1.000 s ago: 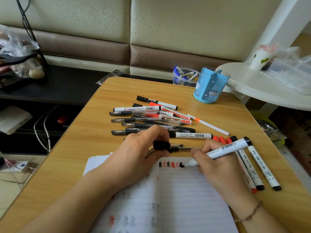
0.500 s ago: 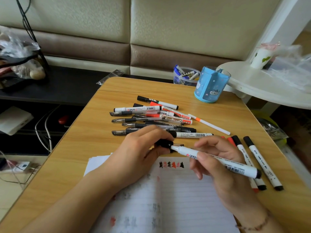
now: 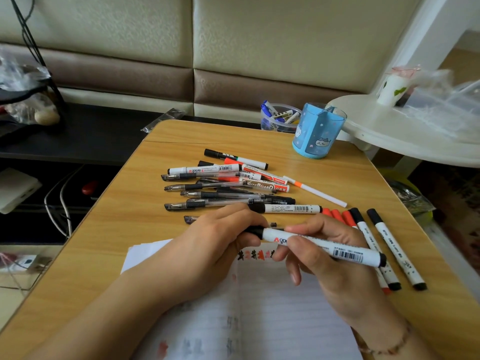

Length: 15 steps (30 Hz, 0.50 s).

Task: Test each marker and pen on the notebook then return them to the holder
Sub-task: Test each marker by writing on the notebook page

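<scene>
My right hand (image 3: 330, 258) grips the white barrel of a black whiteboard marker (image 3: 335, 249), held level above the open lined notebook (image 3: 272, 320). My left hand (image 3: 207, 245) pinches the marker's black cap (image 3: 255, 232), which sits on the tip end. A row of small red and black test marks (image 3: 255, 255) runs along the top of the page. Several pens and markers (image 3: 228, 188) lie in a loose pile beyond my hands. Several more markers (image 3: 389, 245) lie side by side on the right. The blue pen holder (image 3: 315, 132) stands at the table's far right corner.
The wooden table (image 3: 117, 224) has a black shelf with cables to its left. A clear tub of markers (image 3: 278, 118) stands behind the holder. A white round side table (image 3: 405, 136) with a cup and plastic bags overhangs the far right.
My right hand lifted the marker's tip off the page and swung it level. My left hand brought the black cap onto the tip.
</scene>
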Tool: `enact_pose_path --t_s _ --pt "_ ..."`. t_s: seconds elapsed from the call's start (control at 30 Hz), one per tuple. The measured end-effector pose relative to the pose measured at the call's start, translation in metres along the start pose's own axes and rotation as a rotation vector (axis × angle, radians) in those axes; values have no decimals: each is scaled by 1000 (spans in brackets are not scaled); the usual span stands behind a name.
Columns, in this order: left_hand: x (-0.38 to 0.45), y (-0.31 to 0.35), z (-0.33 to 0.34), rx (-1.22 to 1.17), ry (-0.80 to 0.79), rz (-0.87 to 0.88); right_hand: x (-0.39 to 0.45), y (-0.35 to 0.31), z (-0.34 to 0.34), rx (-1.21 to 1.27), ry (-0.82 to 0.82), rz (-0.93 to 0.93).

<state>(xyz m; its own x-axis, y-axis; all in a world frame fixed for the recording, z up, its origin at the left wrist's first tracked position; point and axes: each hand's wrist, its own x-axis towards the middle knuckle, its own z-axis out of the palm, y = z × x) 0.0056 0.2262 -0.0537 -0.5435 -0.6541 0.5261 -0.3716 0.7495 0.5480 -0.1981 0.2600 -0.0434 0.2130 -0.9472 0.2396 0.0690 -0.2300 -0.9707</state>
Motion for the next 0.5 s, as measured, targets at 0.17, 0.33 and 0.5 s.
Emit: enact_pose_path --t_s 0.17,0.33,0.5 --pt "-1 -2 2 -12 -24 -43 3 0 -1 -12 6 9" --pt "0 0 2 -9 -21 -34 3 0 -2 -10 19 14" --pt "0 6 2 -33 -15 -48 0 2 3 48 15 22"
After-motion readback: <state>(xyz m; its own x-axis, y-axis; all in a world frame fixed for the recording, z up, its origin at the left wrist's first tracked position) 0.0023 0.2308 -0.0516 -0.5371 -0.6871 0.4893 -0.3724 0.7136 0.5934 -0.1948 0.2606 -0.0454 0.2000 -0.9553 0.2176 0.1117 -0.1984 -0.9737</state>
